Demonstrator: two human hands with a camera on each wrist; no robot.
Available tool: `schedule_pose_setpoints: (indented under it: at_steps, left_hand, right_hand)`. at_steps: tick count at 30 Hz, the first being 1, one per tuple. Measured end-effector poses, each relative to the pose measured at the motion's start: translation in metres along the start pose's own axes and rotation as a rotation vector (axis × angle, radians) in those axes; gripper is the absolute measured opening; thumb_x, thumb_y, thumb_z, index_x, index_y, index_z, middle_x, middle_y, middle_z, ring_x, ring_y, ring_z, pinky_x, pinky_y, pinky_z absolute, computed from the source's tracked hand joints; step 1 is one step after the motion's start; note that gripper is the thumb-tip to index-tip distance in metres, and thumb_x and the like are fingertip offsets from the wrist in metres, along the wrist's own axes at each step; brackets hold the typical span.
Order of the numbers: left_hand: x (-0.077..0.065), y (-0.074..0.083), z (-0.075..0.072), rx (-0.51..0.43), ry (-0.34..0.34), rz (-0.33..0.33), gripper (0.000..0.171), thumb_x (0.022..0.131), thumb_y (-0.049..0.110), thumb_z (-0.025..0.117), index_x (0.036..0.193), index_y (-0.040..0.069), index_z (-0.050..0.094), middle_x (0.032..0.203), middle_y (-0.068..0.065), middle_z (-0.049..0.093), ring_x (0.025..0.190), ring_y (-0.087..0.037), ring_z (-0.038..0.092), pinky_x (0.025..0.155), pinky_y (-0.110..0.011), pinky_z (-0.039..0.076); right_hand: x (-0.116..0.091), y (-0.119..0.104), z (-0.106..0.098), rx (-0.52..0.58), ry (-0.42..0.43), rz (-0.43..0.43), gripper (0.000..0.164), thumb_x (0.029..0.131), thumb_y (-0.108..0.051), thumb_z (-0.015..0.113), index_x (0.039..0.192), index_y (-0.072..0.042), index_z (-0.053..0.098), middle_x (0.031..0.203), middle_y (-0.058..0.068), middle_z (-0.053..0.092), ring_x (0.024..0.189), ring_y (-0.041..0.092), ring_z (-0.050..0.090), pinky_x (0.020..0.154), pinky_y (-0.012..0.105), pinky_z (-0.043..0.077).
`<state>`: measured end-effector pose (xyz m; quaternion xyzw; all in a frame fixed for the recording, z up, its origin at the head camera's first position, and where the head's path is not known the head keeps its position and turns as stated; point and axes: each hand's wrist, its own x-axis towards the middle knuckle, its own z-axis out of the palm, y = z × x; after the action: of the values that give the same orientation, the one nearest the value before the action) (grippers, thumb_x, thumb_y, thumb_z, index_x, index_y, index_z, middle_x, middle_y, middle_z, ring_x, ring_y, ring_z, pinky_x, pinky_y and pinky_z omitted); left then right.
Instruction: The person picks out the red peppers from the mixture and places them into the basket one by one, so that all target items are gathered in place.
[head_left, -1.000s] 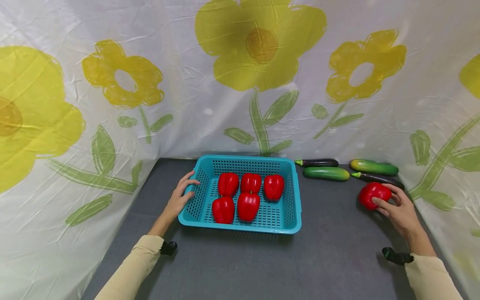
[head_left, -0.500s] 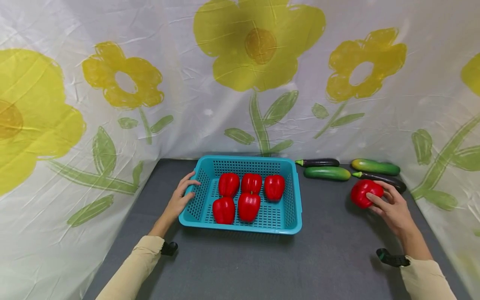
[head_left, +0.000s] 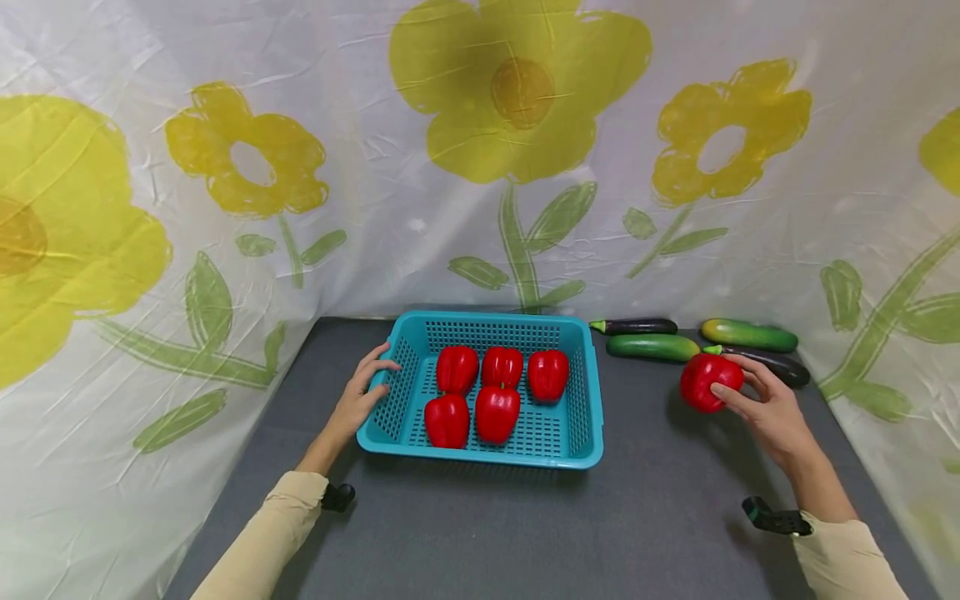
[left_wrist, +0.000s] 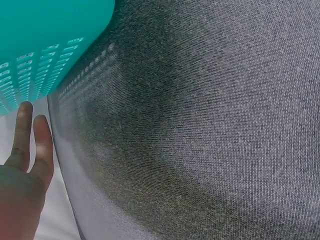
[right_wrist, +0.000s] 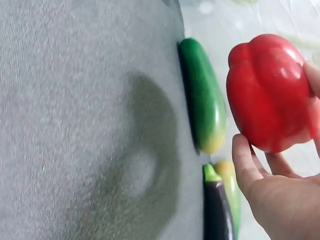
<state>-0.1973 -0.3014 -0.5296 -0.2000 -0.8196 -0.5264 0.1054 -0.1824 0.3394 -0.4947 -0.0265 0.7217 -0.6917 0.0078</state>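
My right hand [head_left: 772,412] holds a shiny red bell pepper [head_left: 711,383] off the table, on the right. In the right wrist view the pepper [right_wrist: 272,92] sits between the thumb and fingers, its shadow on the cloth below. At the left end of a turquoise basket [head_left: 480,458], my left hand [head_left: 356,404] grips the rim, thumb and a finger reaching over it. The left wrist view has two fingers [left_wrist: 43,142] beside the basket's perforated outer wall [left_wrist: 55,30]. Several red bell peppers [head_left: 497,414] lie inside the basket, in two rows.
Behind the held pepper lie two green zucchini, one nearer the basket [head_left: 652,347] and one farther right [head_left: 750,334]. Two eggplants lie beside them, one at the back [head_left: 637,326] and one at the right [head_left: 768,362]. A flowered curtain [head_left: 420,233] bounds the dark table [head_left: 480,533].
My right hand has carried the red pepper leftward and slightly up, away from the table's right edge. The left hand and the basket have stayed in place.
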Motion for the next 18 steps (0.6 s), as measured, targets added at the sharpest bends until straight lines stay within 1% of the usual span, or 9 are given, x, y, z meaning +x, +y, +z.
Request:
schedule_pose_setpoints:
  at_steps: [2, 5, 7, 9, 14, 18]
  left_hand:
    - [0.001, 0.008, 0.0, -0.007, -0.001, -0.009, 0.031, 0.092, -0.018, 0.046, 0.12, -0.012, 0.058, 0.159, -0.025, 0.026, 0.145, -0.048, 0.019, 0.1, -0.06, 0.023]
    - [0.002, 0.024, 0.0, -0.023, -0.007, -0.017, 0.03, 0.091, -0.019, 0.046, 0.119, -0.015, 0.056, 0.157, -0.032, 0.025, 0.144, -0.052, 0.017, 0.099, -0.064, 0.022]
    - [0.002, 0.036, -0.001, -0.026, -0.014, -0.03, 0.028, 0.091, -0.018, 0.046, 0.118, -0.016, 0.056, 0.155, -0.034, 0.025, 0.143, -0.054, 0.017, 0.1, -0.065, 0.022]
    - [0.002, 0.043, -0.001, -0.02, -0.02, -0.038, 0.028, 0.092, -0.017, 0.046, 0.118, -0.016, 0.055, 0.155, -0.034, 0.025, 0.143, -0.055, 0.017, 0.1, -0.065, 0.022]
    - [0.001, 0.04, -0.002, -0.025, -0.018, -0.018, 0.028, 0.092, -0.015, 0.047, 0.118, -0.015, 0.055, 0.157, -0.028, 0.027, 0.141, -0.055, 0.019, 0.099, -0.064, 0.024]
    - [0.002, 0.042, -0.002, -0.045, -0.014, -0.024, 0.029, 0.092, -0.017, 0.045, 0.119, -0.017, 0.056, 0.157, -0.03, 0.026, 0.142, -0.055, 0.018, 0.1, -0.065, 0.022]
  right_hand:
    - [0.0, -0.003, 0.003, -0.076, -0.009, -0.006, 0.056, 0.096, -0.007, 0.07, 0.147, -0.014, 0.051, 0.129, 0.0, 0.051, 0.105, 0.012, 0.058, 0.081, 0.023, 0.053]
    - [0.001, -0.008, 0.007, -0.158, -0.018, -0.017, 0.057, 0.096, -0.011, 0.071, 0.149, -0.015, 0.049, 0.132, -0.002, 0.05, 0.107, 0.013, 0.056, 0.081, 0.021, 0.051]
    - [0.001, -0.01, 0.01, -0.171, -0.024, -0.015, 0.058, 0.096, -0.012, 0.07, 0.15, -0.014, 0.049, 0.133, -0.002, 0.05, 0.109, 0.014, 0.054, 0.081, 0.021, 0.051]
    - [0.003, -0.013, 0.013, -0.168, -0.028, -0.01, 0.057, 0.096, -0.012, 0.071, 0.15, -0.013, 0.049, 0.134, -0.002, 0.051, 0.111, 0.016, 0.053, 0.081, 0.021, 0.051]
    - [0.005, -0.021, 0.021, -0.208, -0.042, -0.03, 0.057, 0.096, -0.015, 0.072, 0.149, -0.011, 0.05, 0.134, -0.001, 0.053, 0.112, 0.019, 0.054, 0.081, 0.025, 0.052]
    - [0.008, -0.026, 0.028, -0.231, -0.059, -0.051, 0.055, 0.095, -0.014, 0.072, 0.147, -0.009, 0.051, 0.132, 0.0, 0.056, 0.109, 0.02, 0.057, 0.08, 0.028, 0.054]
